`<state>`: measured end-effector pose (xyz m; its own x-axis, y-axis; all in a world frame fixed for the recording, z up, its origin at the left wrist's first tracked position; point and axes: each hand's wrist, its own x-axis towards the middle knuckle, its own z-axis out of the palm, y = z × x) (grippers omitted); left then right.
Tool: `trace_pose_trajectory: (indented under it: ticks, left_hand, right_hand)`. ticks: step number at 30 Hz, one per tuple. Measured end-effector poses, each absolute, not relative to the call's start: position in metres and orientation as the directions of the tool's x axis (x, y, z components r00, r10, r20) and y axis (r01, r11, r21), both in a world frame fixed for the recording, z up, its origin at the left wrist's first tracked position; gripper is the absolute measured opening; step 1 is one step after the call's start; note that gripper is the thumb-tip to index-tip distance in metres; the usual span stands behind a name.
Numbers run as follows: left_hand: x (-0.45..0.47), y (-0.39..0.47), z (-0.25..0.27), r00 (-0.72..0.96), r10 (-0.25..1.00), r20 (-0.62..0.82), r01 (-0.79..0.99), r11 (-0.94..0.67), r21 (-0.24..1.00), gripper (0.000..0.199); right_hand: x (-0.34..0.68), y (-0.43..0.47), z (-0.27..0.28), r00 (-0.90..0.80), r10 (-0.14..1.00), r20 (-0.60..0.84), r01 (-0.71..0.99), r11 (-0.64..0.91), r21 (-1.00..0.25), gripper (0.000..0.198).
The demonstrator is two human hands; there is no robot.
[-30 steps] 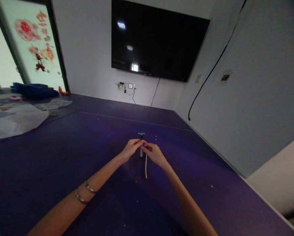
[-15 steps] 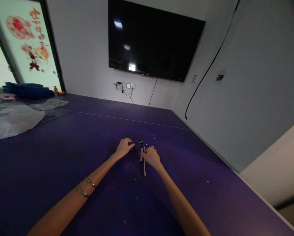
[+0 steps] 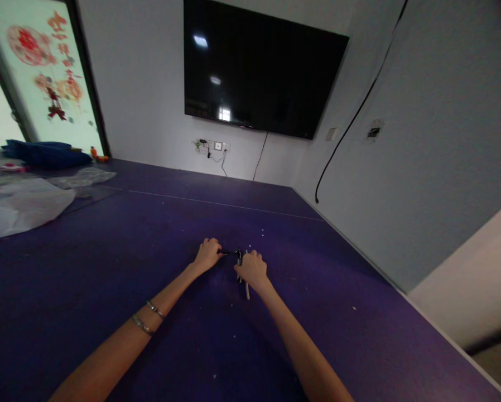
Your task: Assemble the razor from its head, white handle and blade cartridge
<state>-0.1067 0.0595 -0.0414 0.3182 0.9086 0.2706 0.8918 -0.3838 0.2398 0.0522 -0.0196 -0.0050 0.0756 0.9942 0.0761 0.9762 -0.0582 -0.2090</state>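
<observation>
My left hand point(image 3: 207, 254) is closed, thumb and fingers pinching a thin dark strip point(image 3: 227, 253) that points right. Its far end reaches the dark head of a small black-and-white tool point(image 3: 239, 258); I cannot tell if they touch. Over that tool lies my right hand point(image 3: 253, 270), fingers closed on its pale handle, which is partly hidden. The tool's exact kind is too small to make out. A thin cream-coloured stick or tube point(image 3: 247, 291) runs beneath my right hand, its lower end showing on the purple surface point(image 3: 183, 346).
Small white specks lie scattered on the surface. Clear plastic sheeting point(image 3: 28, 209) and a dark blue cloth bundle point(image 3: 45, 153) are at the far left. A wall-mounted television point(image 3: 263, 67) hangs ahead, and a black cable point(image 3: 346, 134) dangles at the right wall.
A dark strip now shows between my left fingers and the tool's head. My right hand has shifted slightly left and down over the tool, whose head has tilted.
</observation>
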Motion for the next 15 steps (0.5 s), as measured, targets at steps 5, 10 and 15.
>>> trace_pose_trajectory:
  ticks: [5,10,15]
  left_hand:
    - [-0.108,0.059,-0.045,0.347,0.9,0.264,0.875,-0.412,0.254,0.018]
    - [-0.109,0.062,-0.054,0.364,0.88,0.304,0.864,-0.441,0.242,0.018]
    - [-0.107,0.064,-0.058,0.368,0.878,0.306,0.859,-0.447,0.25,0.018]
  right_hand:
    - [0.052,-0.019,-0.006,0.071,0.994,0.08,0.981,-0.055,-0.186,0.038]
    - [0.057,-0.018,-0.002,0.065,0.991,0.114,0.983,-0.044,-0.176,0.036]
    - [0.075,-0.016,0.012,0.067,0.99,0.126,0.98,-0.042,-0.197,0.032]
